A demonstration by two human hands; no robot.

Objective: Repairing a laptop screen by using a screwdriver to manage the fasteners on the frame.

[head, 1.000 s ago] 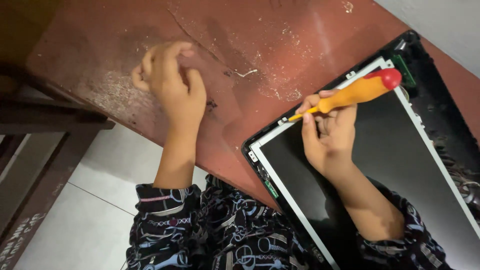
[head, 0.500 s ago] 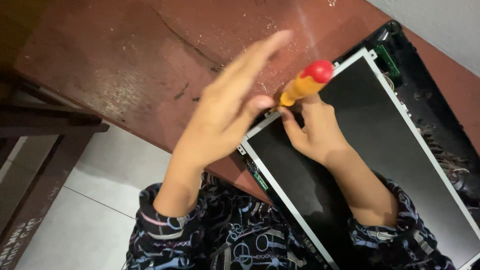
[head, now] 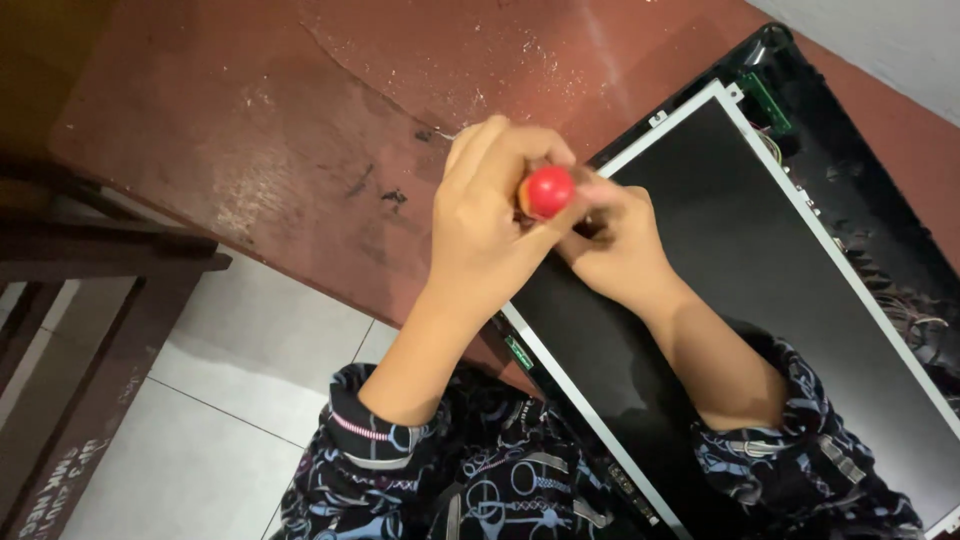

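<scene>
The left hand [head: 490, 225] is clenched around the upper handle of a screwdriver [head: 548, 191], whose red end cap is seen pointing almost straight at the camera. The right hand [head: 615, 245] is closed around the lower part of the same tool, just beside and touching the left. The long axis of the screwdriver is thus held nearly upright, with the tip hidden beneath both hands; where it lands cannot be told. Directly below lies the upper left corner of a dark screen panel [head: 760, 260] with a pale metal frame, laid slantwise across the near edge of the reddish-brown desk [head: 300, 130]. A black casing [head: 880, 230] is seen under the panel's far side.
</scene>
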